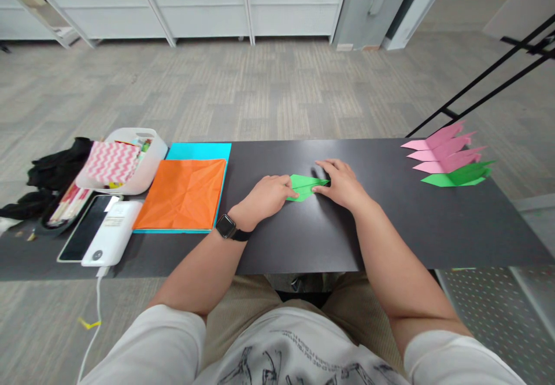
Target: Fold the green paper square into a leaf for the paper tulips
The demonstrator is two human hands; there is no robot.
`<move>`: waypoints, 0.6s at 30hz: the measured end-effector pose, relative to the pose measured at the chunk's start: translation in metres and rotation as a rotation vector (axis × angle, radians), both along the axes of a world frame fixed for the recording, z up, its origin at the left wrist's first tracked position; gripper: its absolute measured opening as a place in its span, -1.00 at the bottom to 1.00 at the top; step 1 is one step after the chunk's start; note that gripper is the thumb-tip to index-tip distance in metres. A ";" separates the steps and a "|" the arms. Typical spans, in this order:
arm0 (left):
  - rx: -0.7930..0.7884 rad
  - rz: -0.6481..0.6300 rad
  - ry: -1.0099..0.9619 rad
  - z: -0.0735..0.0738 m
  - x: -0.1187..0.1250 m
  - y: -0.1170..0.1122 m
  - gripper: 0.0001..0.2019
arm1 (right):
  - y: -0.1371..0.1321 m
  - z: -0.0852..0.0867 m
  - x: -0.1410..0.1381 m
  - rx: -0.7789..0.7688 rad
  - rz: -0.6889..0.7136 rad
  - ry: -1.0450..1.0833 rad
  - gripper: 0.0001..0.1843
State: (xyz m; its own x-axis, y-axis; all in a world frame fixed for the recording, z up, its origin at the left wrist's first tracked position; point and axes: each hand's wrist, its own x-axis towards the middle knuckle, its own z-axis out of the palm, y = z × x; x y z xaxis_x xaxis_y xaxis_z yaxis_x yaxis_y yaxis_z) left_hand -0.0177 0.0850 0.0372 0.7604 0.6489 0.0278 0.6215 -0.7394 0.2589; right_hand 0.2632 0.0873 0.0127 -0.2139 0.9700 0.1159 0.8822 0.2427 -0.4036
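A green folded origami paper [303, 186] lies on the dark table in front of me, pointed at its right end, with a crease along its middle. My left hand [271, 195] grips its left end, thumb low and fingers above. At the pointed end, my right hand [340, 184] has thumb and forefinger apart on either side of the tip; the thumb touches the paper's lower edge. Far to the right stand several pink folded paper pieces [442, 151] in a row, with a green folded piece [459, 175] nearest me.
Left of my hands, an orange sheet [182, 194] lies over blue paper [199, 151]. Beyond it are a white basket [154, 168], a phone [82, 229], a white power bank [111, 234] with a cable [99, 304], and black cloth [60, 162]. The dark table [390, 229] is narrow.
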 end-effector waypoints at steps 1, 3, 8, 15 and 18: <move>-0.003 0.005 0.008 0.001 0.001 -0.001 -0.59 | 0.001 0.000 0.001 0.012 0.008 0.031 -0.23; -0.006 0.014 0.022 0.004 0.003 -0.004 -0.57 | 0.003 0.000 0.001 0.044 0.005 0.086 -0.33; 0.009 0.026 0.042 0.012 0.008 -0.013 -0.62 | 0.002 -0.005 -0.015 0.067 0.015 0.047 -0.33; 0.006 0.054 0.072 0.017 0.010 -0.016 -0.65 | 0.000 -0.015 -0.026 0.009 -0.030 -0.053 -0.29; 0.013 0.080 0.089 0.020 0.009 -0.019 -0.66 | 0.002 -0.016 -0.025 0.001 -0.037 -0.044 -0.28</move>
